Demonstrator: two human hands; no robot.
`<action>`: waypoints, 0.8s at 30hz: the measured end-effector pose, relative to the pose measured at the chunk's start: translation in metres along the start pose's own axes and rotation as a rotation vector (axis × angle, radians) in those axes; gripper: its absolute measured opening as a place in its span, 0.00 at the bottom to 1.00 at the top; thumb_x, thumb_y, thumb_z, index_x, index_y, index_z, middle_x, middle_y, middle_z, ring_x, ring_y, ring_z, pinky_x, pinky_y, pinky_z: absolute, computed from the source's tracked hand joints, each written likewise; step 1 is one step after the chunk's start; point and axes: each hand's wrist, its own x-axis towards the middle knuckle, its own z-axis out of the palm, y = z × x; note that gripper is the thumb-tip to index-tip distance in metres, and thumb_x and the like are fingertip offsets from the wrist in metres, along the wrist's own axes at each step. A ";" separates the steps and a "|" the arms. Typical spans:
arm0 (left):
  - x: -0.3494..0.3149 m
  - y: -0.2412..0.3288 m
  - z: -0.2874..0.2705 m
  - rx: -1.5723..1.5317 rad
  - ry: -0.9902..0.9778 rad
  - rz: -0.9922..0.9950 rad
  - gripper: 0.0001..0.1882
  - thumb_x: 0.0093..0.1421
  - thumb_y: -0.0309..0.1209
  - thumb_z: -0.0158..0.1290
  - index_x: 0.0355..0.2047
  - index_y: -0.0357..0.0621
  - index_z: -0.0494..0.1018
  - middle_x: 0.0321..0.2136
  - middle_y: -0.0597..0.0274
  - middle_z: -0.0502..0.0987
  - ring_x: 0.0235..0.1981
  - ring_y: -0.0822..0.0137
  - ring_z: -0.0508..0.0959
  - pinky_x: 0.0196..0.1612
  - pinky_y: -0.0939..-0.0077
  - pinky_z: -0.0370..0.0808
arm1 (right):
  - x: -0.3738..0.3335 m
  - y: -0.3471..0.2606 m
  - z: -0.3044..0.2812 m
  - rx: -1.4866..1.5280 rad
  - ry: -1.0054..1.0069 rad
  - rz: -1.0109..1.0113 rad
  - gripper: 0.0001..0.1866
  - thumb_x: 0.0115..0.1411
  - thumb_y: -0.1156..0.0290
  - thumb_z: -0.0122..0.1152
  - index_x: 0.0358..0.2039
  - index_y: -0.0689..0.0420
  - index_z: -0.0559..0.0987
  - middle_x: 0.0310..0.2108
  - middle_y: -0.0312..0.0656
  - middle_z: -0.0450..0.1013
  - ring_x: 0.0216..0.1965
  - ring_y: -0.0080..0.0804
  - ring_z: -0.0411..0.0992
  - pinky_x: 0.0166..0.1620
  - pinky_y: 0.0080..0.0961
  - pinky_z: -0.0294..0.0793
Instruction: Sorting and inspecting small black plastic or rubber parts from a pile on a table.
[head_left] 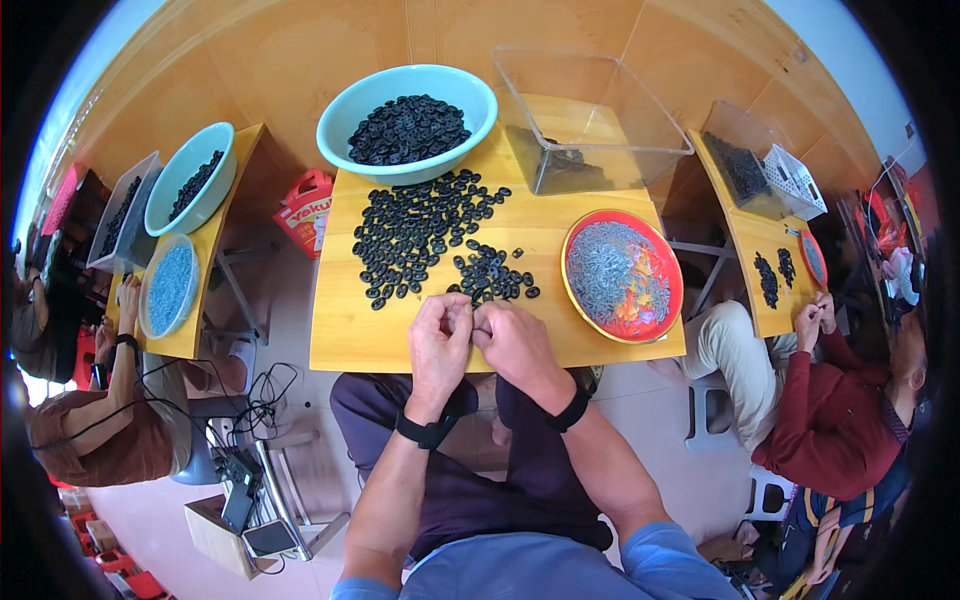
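Observation:
Over the front edge of the yellow table (340, 335), my left hand (438, 345) and my right hand (515, 345) meet, fingertips pinched together. Whatever lies between the fingers is too small and covered to make out. Just beyond them is a small heap of black oval pieces (490, 272), and a wider spread of the same pieces (400, 235) reaches back to the left. To the right, a round red tray (672, 310) with a gold rim holds many thin grey pin-like parts (605, 265). Both wrists wear black bands.
A turquoise basin (340, 150) full of black pieces stands at the back, beside a clear plastic bin (620, 165) with dark pieces. People sit at side tables left (225, 250) and right (735, 235). Cables (265, 400) and a metal stand (285, 490) are on the lower left.

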 end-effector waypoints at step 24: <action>0.004 -0.004 -0.011 -0.335 -0.239 -0.223 0.04 0.63 0.21 0.57 0.38 0.34 0.78 0.29 0.61 0.82 0.28 0.75 0.80 0.32 0.84 0.76 | -0.028 0.030 -0.055 0.314 0.319 0.057 0.06 0.60 0.73 0.64 0.36 0.61 0.82 0.28 0.39 0.79 0.25 0.18 0.72 0.30 0.20 0.72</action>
